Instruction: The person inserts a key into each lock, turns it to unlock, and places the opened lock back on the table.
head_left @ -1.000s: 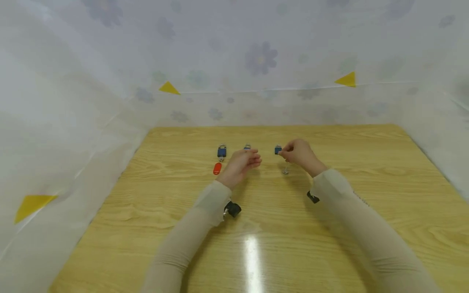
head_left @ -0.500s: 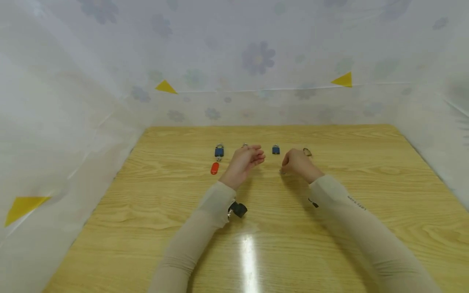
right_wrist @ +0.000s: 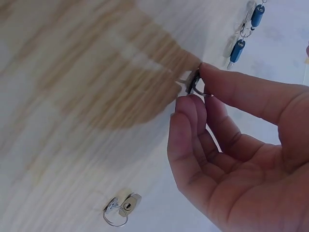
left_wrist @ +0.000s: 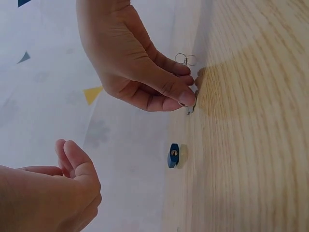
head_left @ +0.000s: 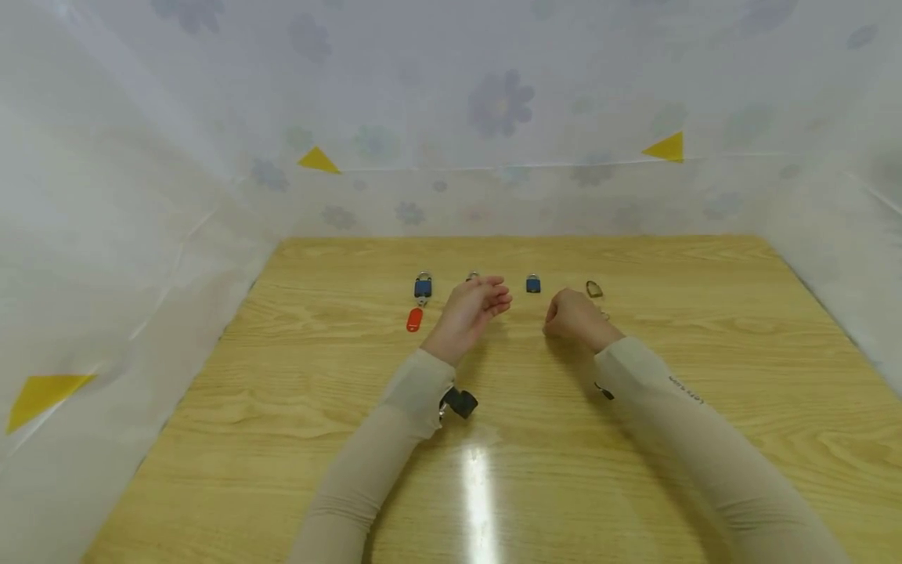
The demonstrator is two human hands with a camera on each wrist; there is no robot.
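Key (right_wrist: 193, 83) among padlocks (head_left: 533, 284)

key (right_wrist: 189, 79): small, silvery metal on a ring, pinched at the tip of the right hand (head_left: 572, 316), its blade touching the worktop (head_left: 634, 439)
blue padlock (head_left: 533, 284): upright, shackle closed, at 11 o'clock from the key, near it
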